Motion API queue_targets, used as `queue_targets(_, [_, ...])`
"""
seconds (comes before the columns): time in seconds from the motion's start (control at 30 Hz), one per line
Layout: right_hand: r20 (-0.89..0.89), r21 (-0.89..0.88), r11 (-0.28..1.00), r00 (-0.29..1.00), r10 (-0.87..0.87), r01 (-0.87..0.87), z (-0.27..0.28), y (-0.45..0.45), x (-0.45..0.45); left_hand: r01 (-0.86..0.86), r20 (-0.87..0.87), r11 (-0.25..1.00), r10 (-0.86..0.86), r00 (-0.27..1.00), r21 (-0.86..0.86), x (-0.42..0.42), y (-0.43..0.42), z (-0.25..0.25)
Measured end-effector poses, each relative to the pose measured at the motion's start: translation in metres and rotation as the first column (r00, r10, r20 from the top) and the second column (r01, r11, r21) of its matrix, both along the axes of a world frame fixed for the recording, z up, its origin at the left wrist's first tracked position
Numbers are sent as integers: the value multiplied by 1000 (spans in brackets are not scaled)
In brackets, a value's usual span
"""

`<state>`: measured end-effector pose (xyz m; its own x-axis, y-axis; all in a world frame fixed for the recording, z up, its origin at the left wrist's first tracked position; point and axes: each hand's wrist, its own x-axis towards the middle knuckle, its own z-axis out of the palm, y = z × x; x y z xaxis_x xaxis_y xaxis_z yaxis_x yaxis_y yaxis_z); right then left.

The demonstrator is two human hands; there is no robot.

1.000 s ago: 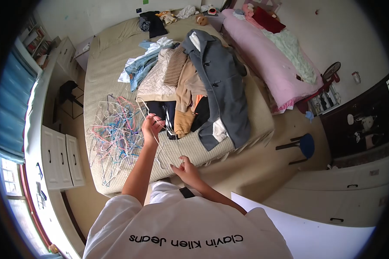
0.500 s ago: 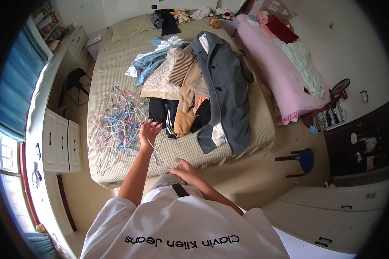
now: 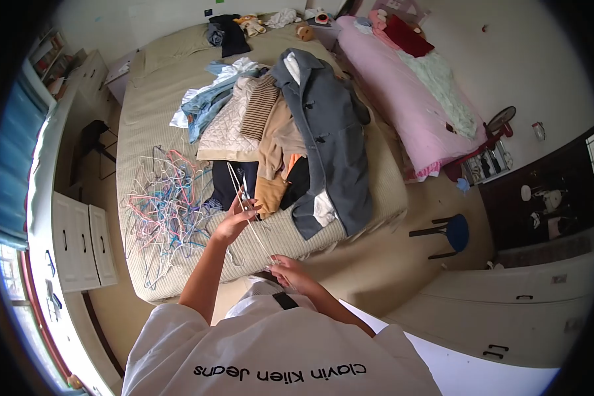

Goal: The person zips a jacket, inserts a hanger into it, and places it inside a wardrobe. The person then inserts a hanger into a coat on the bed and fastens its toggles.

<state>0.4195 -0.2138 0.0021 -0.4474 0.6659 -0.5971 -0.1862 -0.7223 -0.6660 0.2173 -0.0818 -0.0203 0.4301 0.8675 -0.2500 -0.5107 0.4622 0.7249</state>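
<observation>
A thin white clothes hanger (image 3: 260, 243) stretches between my two hands, over the near edge of the bed. My left hand (image 3: 233, 222) is closed around its upper part. Lower down, my right hand (image 3: 290, 273) pinches the near end of the same hanger. A tangled heap of coloured hangers (image 3: 166, 208) lies to the left of my left hand. Just beyond that hand are dark trousers (image 3: 226, 185) and a tan garment (image 3: 270, 195). A grey coat (image 3: 327, 132) is spread at the right of the clothes pile, beside a cream quilted garment (image 3: 228, 122).
The clothes rest on a large bed (image 3: 148, 99). Denim and white clothes (image 3: 211, 99) lie farther back. A pink-covered bed (image 3: 402, 86) stands at the right, with a blue stool (image 3: 457, 233) on the floor nearby. White cabinets (image 3: 79, 241) line the left side.
My left hand has moved right, away from the hanger heap, with the white hanger. My right hand has come to grip its near end. The view has shifted slightly.
</observation>
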Motion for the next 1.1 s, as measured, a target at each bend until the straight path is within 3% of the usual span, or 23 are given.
queue_targets(0.17, [90, 41, 999, 996, 11, -15, -5, 3, 17, -115, -3, 988, 115, 993, 101, 15, 4, -3])
queue_targets(0.3, [16, 71, 997, 1000, 19, -20, 9, 16, 27, -148, -49, 979, 156, 986, 140, 21, 13, -3])
queue_targets(0.53, [-61, 70, 989, 989, 133, -128, -7, 47, 85, -196, 18, 980, 195, 981, 42, 73, 30, -17])
queue_targets(0.63, [-82, -50, 999, 997, 15, -19, -4, 57, 119, -232, 64, 973, 231, 971, 3, 106, 33, -11])
queue_targets(0.67, [-168, -127, 991, 985, 29, -51, -12, 66, 134, -251, 93, 968, 250, 964, -4, 117, 34, -10])
queue_targets(0.93, [-54, 21, 999, 998, 41, -40, -26, 96, 220, -384, 266, 917, 398, 878, -106, 212, 50, -7])
queue_targets(1.1, [-431, -93, 995, 900, -66, 28, -10, 110, 260, -462, 187, 880, 475, 860, -109, 243, 49, 27])
